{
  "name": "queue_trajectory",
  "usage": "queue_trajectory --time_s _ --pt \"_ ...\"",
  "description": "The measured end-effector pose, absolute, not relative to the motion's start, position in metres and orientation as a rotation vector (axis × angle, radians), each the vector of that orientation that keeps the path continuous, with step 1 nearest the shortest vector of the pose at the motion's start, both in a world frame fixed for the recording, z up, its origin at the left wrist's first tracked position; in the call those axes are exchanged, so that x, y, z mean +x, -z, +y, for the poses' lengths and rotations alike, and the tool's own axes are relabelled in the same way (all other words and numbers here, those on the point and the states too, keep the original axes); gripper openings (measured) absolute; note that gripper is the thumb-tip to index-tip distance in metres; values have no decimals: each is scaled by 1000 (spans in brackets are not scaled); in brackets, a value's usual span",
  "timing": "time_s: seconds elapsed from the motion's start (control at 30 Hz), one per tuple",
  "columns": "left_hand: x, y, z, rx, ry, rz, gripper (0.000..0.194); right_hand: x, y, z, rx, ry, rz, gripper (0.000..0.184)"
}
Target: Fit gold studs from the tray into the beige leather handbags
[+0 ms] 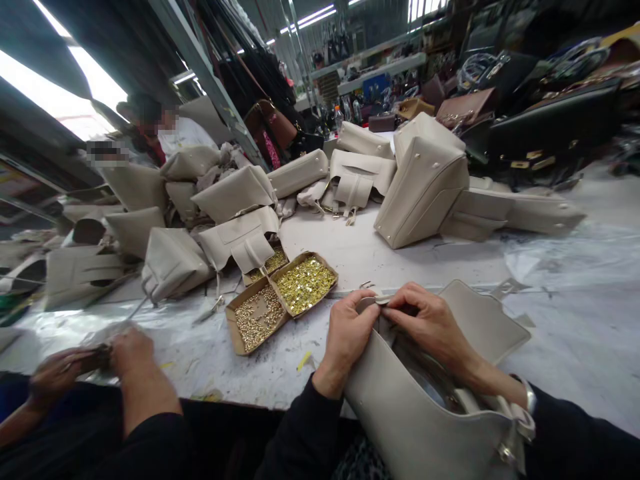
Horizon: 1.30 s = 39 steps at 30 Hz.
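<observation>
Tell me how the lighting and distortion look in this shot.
Head view: ceiling strip lights blown out at upper left; wide-angle bending tilts shelves and stretches edges; the hands on the beige bag are sharp; faces of people behind are pixelated.

beige handbag (425, 427), gold studs (305, 283), black sleeves (305, 433)

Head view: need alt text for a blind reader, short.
Both hands, left hand and right hand, pinch the top edge of a beige leather handbag at a white worktable. Cardboard boxes of brass fittings sit just left; a co-worker's hands work farther left.
</observation>
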<state>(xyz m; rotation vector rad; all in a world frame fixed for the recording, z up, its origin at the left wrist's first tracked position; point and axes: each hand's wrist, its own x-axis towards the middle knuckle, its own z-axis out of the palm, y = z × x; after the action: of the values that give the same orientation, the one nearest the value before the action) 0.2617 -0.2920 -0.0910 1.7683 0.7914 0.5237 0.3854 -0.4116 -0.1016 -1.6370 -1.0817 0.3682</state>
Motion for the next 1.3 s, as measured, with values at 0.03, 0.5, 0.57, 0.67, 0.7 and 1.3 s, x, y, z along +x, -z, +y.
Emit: queue_trajectory --time_s 0.03,0.5,0.57,0.67,0.7,1.3 --pt "262 91 -292 1769 -516 794 23 386 101 -412 -1638 -381 -1070 16" --pt "259 86 -288 1747 -392 827 31 391 105 -405 -1664 -479 -1026 7" --pt "259 86 -288 1762 -393 810 30 391 106 -405 -1651 -472 -1040 8" --pt "260 86 -287 1750 -386 782 29 393 108 -406 -1641 -470 -1055 9" --pt "260 86 -286 1747 -383 775 28 393 108 -406 -1643 -469 -1056 9" --pt "261 87 -283 1433 -384 801 32 401 116 -425 -1666 -138 -1446 15"
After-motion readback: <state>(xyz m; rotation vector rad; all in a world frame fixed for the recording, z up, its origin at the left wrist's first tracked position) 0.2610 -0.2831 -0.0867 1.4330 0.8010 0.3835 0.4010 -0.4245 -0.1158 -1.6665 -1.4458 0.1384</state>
